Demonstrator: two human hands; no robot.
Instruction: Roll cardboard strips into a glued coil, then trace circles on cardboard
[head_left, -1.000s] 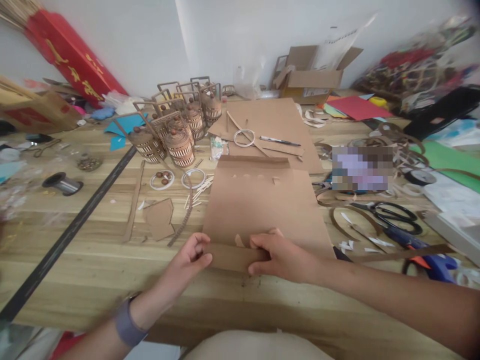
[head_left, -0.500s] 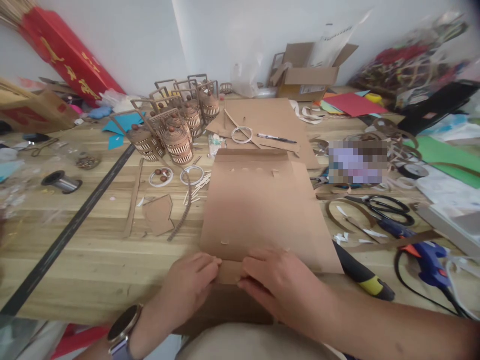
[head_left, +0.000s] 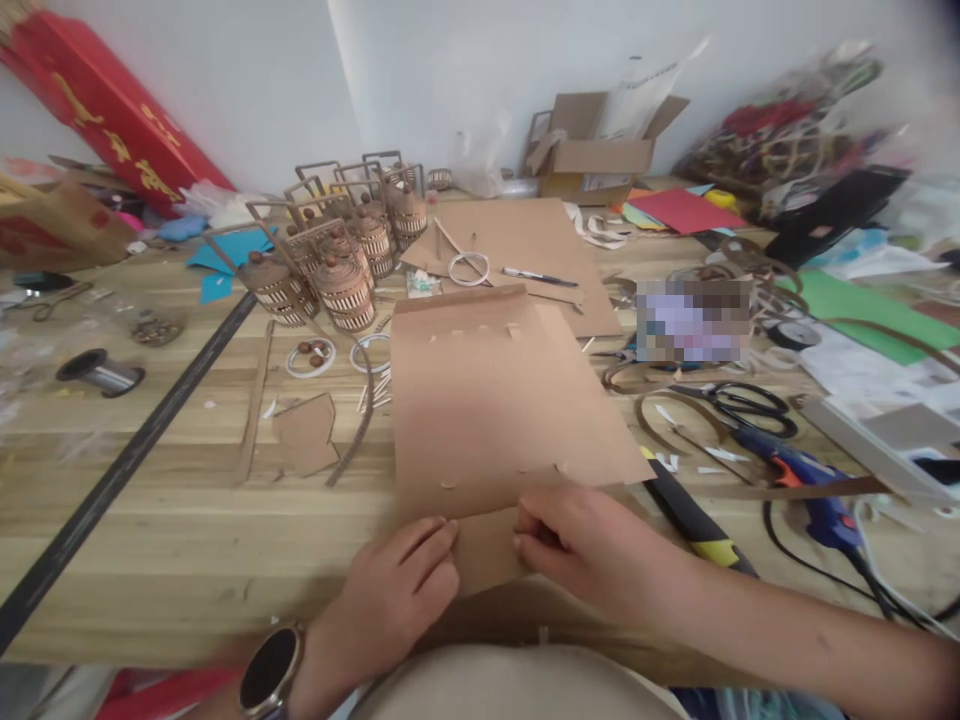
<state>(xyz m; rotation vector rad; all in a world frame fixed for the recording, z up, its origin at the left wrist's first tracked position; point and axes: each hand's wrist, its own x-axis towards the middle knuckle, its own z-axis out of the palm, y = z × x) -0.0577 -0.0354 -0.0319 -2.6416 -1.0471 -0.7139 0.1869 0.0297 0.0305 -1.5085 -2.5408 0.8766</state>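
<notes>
A large sheet of brown cardboard point(head_left: 480, 400) lies on the wooden table in front of me, with small slits and a folded strip along its far edge. Its near flap point(head_left: 491, 550) is bent along a crease. My left hand point(head_left: 405, 580), below a wrist with a round watch, has its fingers pressed together on the flap's left side. My right hand point(head_left: 562, 535) is curled and pinches the flap's right side. The undersides of both hands are hidden.
Woven bamboo lanterns point(head_left: 345, 290) stand at the back left. Behind the sheet lies more cardboard point(head_left: 525, 225) with a pen point(head_left: 540, 277). To the right are scissors point(head_left: 754, 408), a glue gun point(head_left: 810, 500) and a black-and-yellow tool point(head_left: 690, 515).
The near flap shows wider between my hands, and the sheet has turned slightly. My right hand is more tightly curled. The whole view has shifted a little.
</notes>
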